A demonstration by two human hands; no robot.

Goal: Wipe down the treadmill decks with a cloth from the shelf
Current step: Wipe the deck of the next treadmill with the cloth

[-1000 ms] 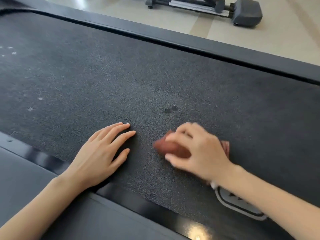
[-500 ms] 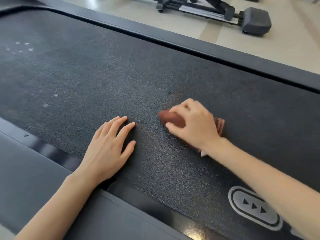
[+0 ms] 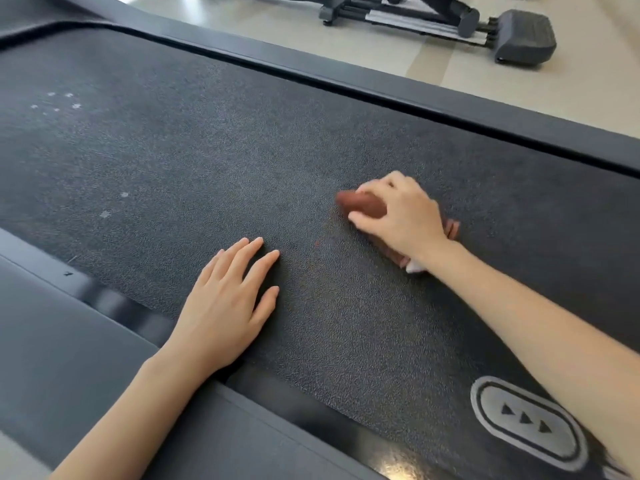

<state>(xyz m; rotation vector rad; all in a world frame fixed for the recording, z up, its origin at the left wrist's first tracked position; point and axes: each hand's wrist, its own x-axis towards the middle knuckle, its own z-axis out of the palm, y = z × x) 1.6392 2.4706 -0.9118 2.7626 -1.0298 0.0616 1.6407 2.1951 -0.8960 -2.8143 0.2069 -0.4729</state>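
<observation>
The treadmill's dark textured belt [image 3: 214, 157] fills most of the view. My right hand [image 3: 398, 213] is shut on a reddish-brown cloth [image 3: 363, 204] and presses it onto the middle of the belt; the cloth sticks out past my fingers on the left and behind my wrist. A white tag shows under the wrist. My left hand [image 3: 225, 306] lies flat on the belt near its front edge, fingers apart, holding nothing. Small white specks [image 3: 105, 213] dot the belt to the left.
Grey side rails [image 3: 450, 98] run along the far and near sides of the belt. A printed oval with three arrows [image 3: 526, 419] sits at the lower right. Another exercise machine [image 3: 519, 36] stands on the pale floor beyond.
My right hand has slid the cloth away from me across the belt, over the two dark spots seen earlier. My left hand stays flat in place. The view has shifted slightly.
</observation>
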